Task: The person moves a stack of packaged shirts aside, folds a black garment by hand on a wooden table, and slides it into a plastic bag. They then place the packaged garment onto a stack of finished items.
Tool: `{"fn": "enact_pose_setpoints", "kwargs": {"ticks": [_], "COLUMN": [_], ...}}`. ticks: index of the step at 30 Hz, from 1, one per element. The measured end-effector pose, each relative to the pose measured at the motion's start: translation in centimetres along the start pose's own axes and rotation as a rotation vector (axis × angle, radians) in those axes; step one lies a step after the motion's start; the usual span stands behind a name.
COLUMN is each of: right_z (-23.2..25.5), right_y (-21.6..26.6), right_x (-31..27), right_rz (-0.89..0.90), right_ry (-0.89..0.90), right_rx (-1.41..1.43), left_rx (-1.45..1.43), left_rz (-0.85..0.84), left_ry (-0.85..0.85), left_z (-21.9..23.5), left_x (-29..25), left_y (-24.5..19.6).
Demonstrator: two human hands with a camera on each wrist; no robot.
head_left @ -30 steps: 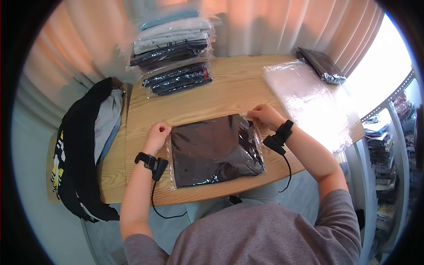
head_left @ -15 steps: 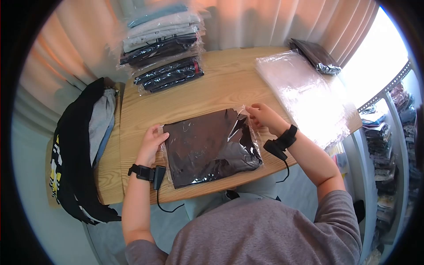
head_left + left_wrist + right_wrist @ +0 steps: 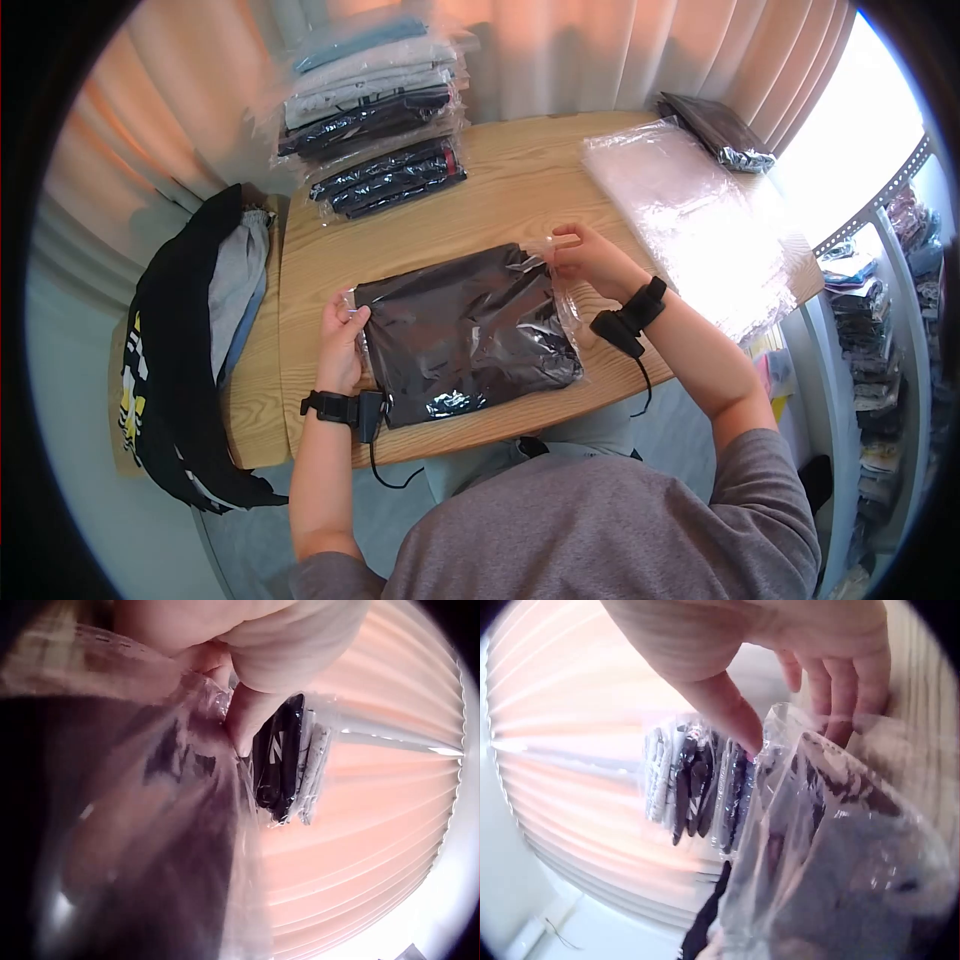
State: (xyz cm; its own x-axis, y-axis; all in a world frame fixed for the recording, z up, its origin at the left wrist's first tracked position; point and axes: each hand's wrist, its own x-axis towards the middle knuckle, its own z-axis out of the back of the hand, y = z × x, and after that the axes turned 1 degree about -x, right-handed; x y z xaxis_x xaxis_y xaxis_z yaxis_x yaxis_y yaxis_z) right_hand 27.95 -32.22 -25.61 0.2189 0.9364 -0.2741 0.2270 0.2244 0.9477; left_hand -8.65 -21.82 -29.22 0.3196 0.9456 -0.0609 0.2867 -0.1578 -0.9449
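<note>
Both grips (image 3: 343, 345) (image 3: 597, 262) hold the bagged dark cloth (image 3: 465, 335).

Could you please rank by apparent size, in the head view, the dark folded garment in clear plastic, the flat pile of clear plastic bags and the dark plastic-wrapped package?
Largest: dark folded garment and pile of bags, too alike to rank
Smallest: dark package

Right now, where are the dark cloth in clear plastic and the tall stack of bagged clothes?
Dark cloth in clear plastic (image 3: 460, 325): head view, centre of upper face.
Tall stack of bagged clothes (image 3: 375, 118): head view, dark middle layer.
</note>
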Motion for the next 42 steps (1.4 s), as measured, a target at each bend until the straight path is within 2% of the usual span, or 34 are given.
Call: {"fn": "enact_pose_setpoints", "kwargs": {"ticks": [1, 3, 4, 6, 8, 11, 14, 16, 20, 22, 23, 26, 28, 32, 35, 38, 42], "right_z": [-0.1, -0.3, -0.4, -0.7, -0.9, -1.2, -0.5, -1.2, -1.2, -0.9, -0.6, -0.2, 1.4, 1.2, 1.5, 0.2, 0.0], "right_y": [-0.1, -0.4, -0.6, -1.4, -2.6, -3.2, -4.7, -3.7, -2.1, -2.3, -2.0, 0.9, 2.1, 2.5, 0.7, 1.4, 0.6], "right_x": [-0.5, -1.2, -1.5, -1.9, -2.0, -2.3, -1.5, -2.6, -3.9, -4.1, -4.3, -4.3, -2.0, 2.1, 6.2, 6.5, 7.3], "right_rz": [-0.001, -0.244, -0.243, -0.287, -0.321, -0.305, -0.299, -0.251, -0.293, -0.229, -0.229, -0.32, -0.042, 0.058, -0.119, -0.184, -0.18], "right_ry": [-0.002, 0.197, 0.198, 0.246, 0.265, 0.173, 0.095, 0.004, -0.049, -0.024, -0.027, -0.029, 0.051, 0.041, 0.068, -0.004, -0.011], "right_rx": [0.0, 0.178, 0.177, -0.037, -0.073, -0.033, -0.015, -0.094, -0.287, -0.189, -0.188, -0.358, -0.876, -0.73, -0.616, -0.59, -0.608], "left_rx": [-0.033, -0.058, -0.083, -0.084, -0.079, -0.007, 0.031, 0.141, 0.322, 0.273, 0.273, 0.261, 0.245, 0.359, 0.403, 0.438, 0.424], "left_rz": [-0.019, -0.018, -0.018, -0.024, -0.023, -0.048, -0.024, 0.006, -0.009, 0.158, 0.159, 0.211, 0.297, 0.361, 0.401, 0.383, 0.375], "left_ry": [-0.038, -0.055, -0.074, -0.106, -0.142, -0.131, -0.199, -0.249, -0.247, -0.214, -0.211, -0.299, -0.237, -0.243, -0.211, -0.222, -0.22], "left_z": [0.1, 0.3, 0.3, -0.3, -0.1, 0.6, -0.3, -0.3, -0.1, -0.3, -0.2, 0.3, 1.1, 1.3, 1.3, 0.6, 0.9], "left_x": [0.0, -0.1, -0.1, -0.3, -0.2, 0.4, 0.4, 0.8, 0.6, 0.0, -0.2, -0.6, 0.0, 1.7, 2.1, 1.7, 1.8], "left_y": [0.1, 0.0, 0.0, -0.2, 0.0, 0.7, 0.6, 0.9, 0.8, -0.6, -0.8, -0.9, -1.1, -1.5, -1.5, -1.8, -1.6]}}
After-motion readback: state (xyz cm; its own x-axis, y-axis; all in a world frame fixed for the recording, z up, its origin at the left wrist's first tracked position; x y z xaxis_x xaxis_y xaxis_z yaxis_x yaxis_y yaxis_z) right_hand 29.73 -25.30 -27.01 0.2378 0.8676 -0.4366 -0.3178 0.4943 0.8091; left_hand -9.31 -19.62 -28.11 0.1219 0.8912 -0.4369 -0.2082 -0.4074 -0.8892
